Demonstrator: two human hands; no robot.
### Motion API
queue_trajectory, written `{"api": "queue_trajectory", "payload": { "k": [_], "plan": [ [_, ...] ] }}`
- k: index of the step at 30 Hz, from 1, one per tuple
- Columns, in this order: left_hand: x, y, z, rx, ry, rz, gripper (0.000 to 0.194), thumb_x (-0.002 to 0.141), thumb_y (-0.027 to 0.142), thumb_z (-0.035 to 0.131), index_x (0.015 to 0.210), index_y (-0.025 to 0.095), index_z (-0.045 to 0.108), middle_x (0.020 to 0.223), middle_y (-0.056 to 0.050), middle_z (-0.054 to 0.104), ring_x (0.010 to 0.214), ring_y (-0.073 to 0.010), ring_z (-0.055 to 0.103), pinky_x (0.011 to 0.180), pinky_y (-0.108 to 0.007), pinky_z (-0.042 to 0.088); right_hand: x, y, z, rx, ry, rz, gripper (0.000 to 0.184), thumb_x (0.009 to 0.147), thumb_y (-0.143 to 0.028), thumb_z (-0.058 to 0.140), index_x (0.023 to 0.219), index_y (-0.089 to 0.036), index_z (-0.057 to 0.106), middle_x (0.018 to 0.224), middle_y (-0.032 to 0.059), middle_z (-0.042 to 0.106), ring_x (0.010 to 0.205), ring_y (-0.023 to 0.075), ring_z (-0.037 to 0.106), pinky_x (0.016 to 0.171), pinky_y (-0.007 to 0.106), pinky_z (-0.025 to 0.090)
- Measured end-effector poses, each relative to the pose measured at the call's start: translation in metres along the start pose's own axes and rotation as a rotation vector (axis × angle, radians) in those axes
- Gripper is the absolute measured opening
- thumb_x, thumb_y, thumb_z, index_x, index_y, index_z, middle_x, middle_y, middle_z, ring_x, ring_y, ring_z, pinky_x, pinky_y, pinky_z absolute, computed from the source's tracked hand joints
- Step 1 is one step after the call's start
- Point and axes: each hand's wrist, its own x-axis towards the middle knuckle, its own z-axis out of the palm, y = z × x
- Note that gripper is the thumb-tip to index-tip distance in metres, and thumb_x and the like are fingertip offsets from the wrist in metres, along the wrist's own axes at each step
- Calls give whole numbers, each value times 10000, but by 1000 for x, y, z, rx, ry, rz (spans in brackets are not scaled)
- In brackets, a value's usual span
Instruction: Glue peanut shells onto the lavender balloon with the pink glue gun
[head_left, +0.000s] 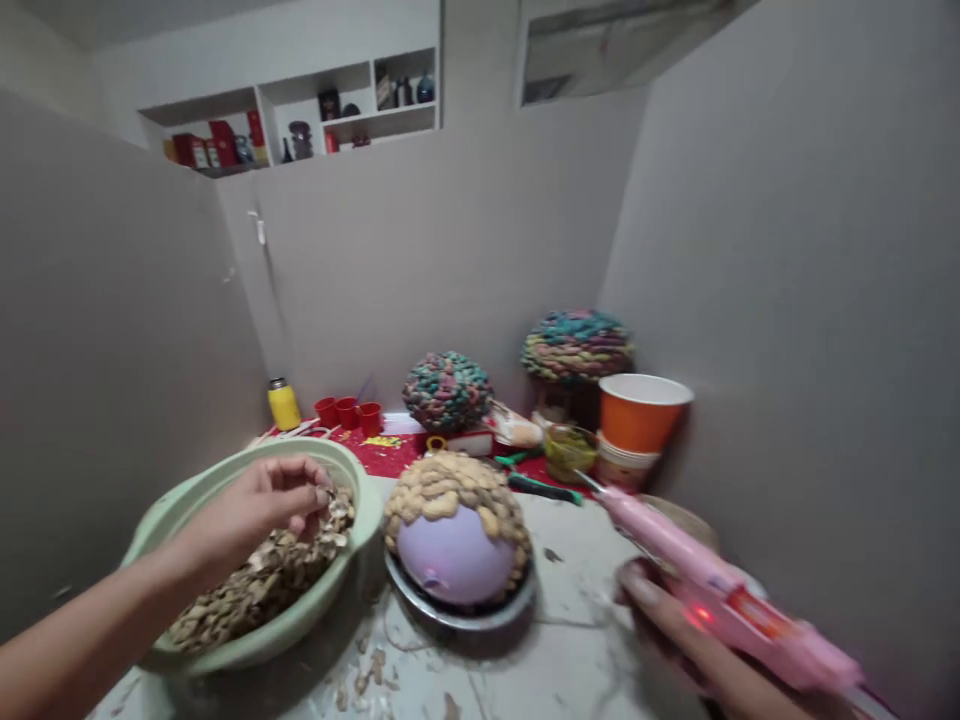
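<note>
My left hand (262,505) reaches into a pale green bowl (341,560) full of peanut shells (255,585), its fingers pinched together over the shells; what they hold is too small to make out. My right hand (675,640) grips a pink hot glue gun (712,590) at the lower right, its nozzle pointing up and left, a red light glowing on its body. Between the hands a purple balloon (450,555) sits on a metal dish (465,615). Peanut shells (450,490) cover the balloon's top half.
Two domes of coloured shells (446,390) (576,345) stand at the back by the wall. Stacked orange paper cups (637,425), a small jar (568,452), red cups (347,412), a yellow bottle (283,404) and tools lie on a red cloth. Shell crumbs litter the white tabletop (570,660).
</note>
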Motion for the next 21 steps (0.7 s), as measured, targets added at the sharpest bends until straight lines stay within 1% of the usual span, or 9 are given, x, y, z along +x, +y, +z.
{"api": "queue_trajectory", "payload": {
  "k": [2,4,7,9,11,14,16,18,21],
  "plan": [
    [-10,9,32,-45,-97,10,239,661,370,743,761,178,641,594,3,633,498,-110,525,502,-247,415,-12,-17,-2,15,-78,-13,359,686,-566,689,869,-258,714,854,61,695,768,270,670,600,305,583],
    [-17,16,62,-102,-165,29,240,658,370,752,737,169,646,571,4,622,498,-108,516,512,-243,419,-22,-34,0,7,-163,-56,342,774,-562,639,719,-225,645,670,35,597,599,203,580,520,273,508],
    [-21,19,100,-190,-196,33,227,673,340,751,711,152,629,532,13,603,477,-91,500,512,-222,407,-35,-51,5,33,-290,-109,392,824,-556,601,670,-197,561,597,-3,478,549,155,467,499,252,419],
    [-21,15,122,-252,-218,29,246,670,345,757,706,146,616,550,9,618,461,-84,501,505,-216,403,-43,-56,10,95,-329,-133,404,835,-563,581,686,-190,542,588,-17,454,542,141,432,501,246,384],
    [-21,9,141,-292,-233,18,268,656,349,771,705,144,606,547,15,612,457,-82,504,497,-210,398,-48,-58,14,144,-342,-148,402,837,-570,578,720,-186,563,590,-19,458,542,138,429,512,246,379],
    [-23,0,163,-364,-234,15,310,639,374,790,726,144,600,536,33,584,472,-78,482,495,-202,403,-50,-58,18,195,-387,-224,386,843,-563,583,779,-183,610,631,-4,501,565,146,452,523,247,393],
    [-25,-2,174,-407,-225,37,328,638,385,797,742,142,605,543,39,574,489,-77,474,498,-200,413,-49,-58,19,216,-442,-281,357,850,-535,597,797,-182,615,649,-2,512,567,143,450,510,239,386],
    [-27,-3,180,-429,-211,62,334,634,385,808,743,137,612,557,38,575,497,-78,484,499,-201,427,-48,-57,19,223,-464,-306,330,861,-498,603,773,-181,582,640,-13,486,557,131,428,496,229,367],
    [-27,-6,184,-446,-219,85,313,653,371,812,749,132,632,582,30,594,503,-81,515,515,-208,453,-48,-56,20,212,-452,-319,336,880,-469,587,714,-186,513,616,-30,440,539,115,388,486,221,340]
  ]
}}
